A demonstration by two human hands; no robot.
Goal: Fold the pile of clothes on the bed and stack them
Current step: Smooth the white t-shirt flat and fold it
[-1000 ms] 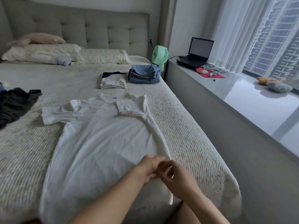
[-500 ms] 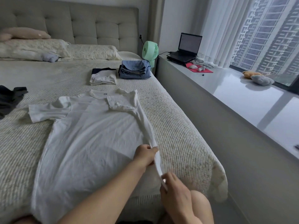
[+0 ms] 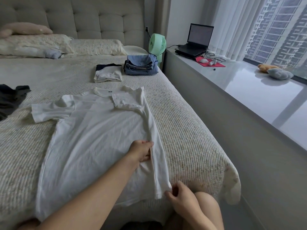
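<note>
Head cam: white tee (image 3: pixel 93 138) flat, rt edge folded; left hand (image 3: pixel 141 152) & right hand (image 3: pixel 180 199) pinch it.

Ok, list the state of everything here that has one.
T-shirt: spread flat on the bed, right side partly folded in.
Left hand: grips the fold mid-shirt.
Right hand: pinches the hem corner.
White stack: folded.
Denim stack: folded.
Dark clothes: unfolded heap.
Laptop: lid open, screen lit.
Fan: upright; running or not, cannot tell.
</note>
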